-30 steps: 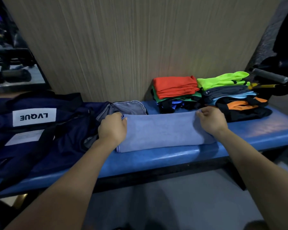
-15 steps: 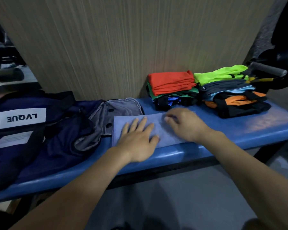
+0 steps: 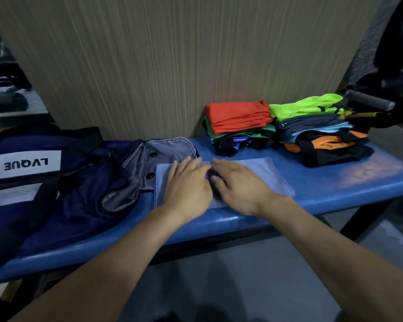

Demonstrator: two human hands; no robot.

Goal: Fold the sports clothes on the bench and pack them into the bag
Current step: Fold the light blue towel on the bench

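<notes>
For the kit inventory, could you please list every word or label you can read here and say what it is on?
"LVQUE", upside down from this view, on the white patch of the navy bag.
White paper label below it on the bag: print too small and blurred to read.
Folded clothes stacks: no readable text.

Left hand (image 3: 187,187), right hand (image 3: 241,185) side by side, palms down, fingers extended.
</notes>
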